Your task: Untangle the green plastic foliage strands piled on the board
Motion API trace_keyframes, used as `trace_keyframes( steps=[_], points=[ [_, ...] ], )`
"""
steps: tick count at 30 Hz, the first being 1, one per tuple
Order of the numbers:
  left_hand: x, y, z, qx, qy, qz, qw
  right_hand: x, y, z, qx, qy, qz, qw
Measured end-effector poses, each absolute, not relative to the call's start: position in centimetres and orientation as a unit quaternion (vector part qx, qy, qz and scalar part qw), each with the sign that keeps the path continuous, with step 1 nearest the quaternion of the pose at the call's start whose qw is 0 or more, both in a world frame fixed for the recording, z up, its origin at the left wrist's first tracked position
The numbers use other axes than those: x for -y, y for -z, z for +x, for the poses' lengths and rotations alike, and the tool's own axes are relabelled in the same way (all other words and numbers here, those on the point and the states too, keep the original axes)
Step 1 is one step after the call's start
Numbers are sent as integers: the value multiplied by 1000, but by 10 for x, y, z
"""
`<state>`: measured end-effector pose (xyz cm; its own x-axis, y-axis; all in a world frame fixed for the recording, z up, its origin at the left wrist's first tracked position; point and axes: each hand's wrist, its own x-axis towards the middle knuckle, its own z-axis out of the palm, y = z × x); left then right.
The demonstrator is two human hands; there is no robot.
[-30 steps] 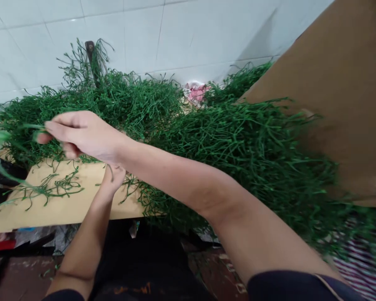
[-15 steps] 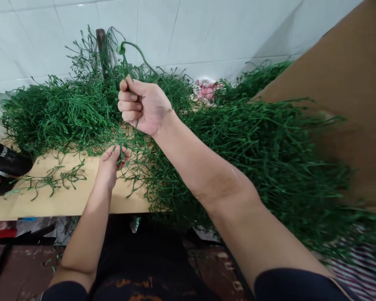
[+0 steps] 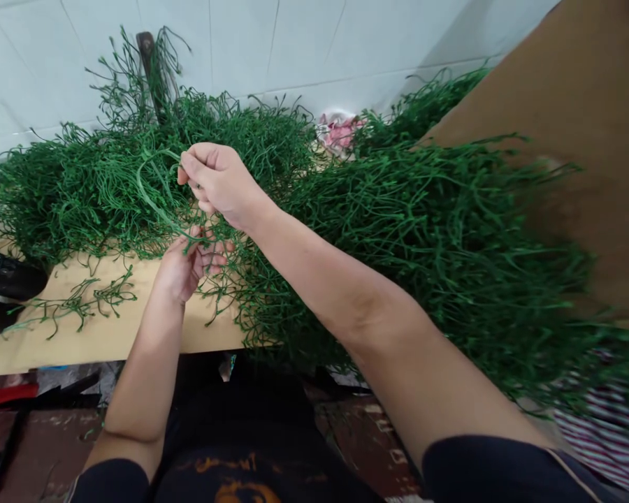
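Note:
My right hand (image 3: 214,178) is raised over the middle of the pile, thumb and fingertips pinching one end of a thin green stem (image 3: 147,185). The stem bows out to the left in a loop and comes down toward my left hand (image 3: 191,265). There, low above the board, the left thumb and loosely curled fingers hold the stem's lower part, palm turned up. Around both hands lie heaps of similar green stems with small knobbed ends, one heap (image 3: 84,181) to the left and a larger one (image 3: 424,237) to the right.
A tan board (image 3: 152,332) covers the worktop, with a few loose stems (image 3: 89,300) on it. Black cylinders (image 3: 10,276) stand at the left edge. A dark upright post (image 3: 149,70) rises behind the left heap. A brown cardboard sheet (image 3: 571,119) leans at right. Pink-and-white cloth (image 3: 340,133) lies near the tiled wall.
My right hand has come down and turned over, and the stem that stuck up above it now loops down toward my left hand. The left fingers have opened out somewhat.

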<state>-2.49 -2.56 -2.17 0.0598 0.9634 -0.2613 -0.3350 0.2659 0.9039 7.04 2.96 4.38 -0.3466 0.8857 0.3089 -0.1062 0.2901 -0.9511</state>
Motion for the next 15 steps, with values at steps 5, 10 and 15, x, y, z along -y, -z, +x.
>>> trace_keyframes(
  steps=[5,10,15],
  points=[
    [19,24,-29,-460,-456,332,685,-21,-44,79,777,-334,-260,466],
    [15,28,-37,-451,-443,357,688,-10,-36,79,882,-220,-148,390],
    [21,28,-30,-451,-423,354,702,-11,-28,78,898,-185,-145,371]
  ],
)
